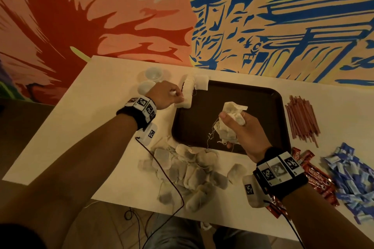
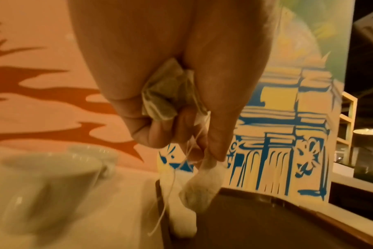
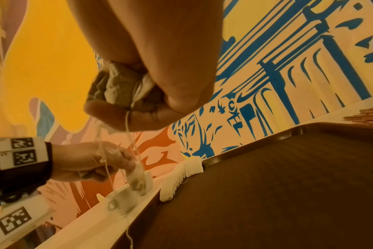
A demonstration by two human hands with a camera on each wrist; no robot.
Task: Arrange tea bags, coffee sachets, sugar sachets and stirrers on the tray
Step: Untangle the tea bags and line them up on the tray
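A dark brown tray [image 1: 263,97] lies on the white table, with a row of tea bags [image 1: 188,91] standing along its far left rim. My left hand [image 1: 168,95] is at that rim, pinching tea bags [image 2: 198,188] that hang from its fingers, with more bunched in the palm [image 2: 162,99]. My right hand [image 1: 242,133] hovers over the tray's near side, gripping a bunch of tea bags [image 1: 232,115] with strings dangling [image 3: 121,89]. Loose tea bags [image 1: 188,172] are piled in front of the tray. Red-brown stirrers [image 1: 302,119], red coffee sachets [image 1: 315,176] and blue sugar sachets [image 1: 350,176] lie to the right.
Two white cups [image 1: 150,79] stand on the table just left of the tray's far corner, close to my left hand [image 2: 53,185]. A painted wall rises behind the table. A cable [image 1: 168,178] runs from my left wrist over the tea bag pile.
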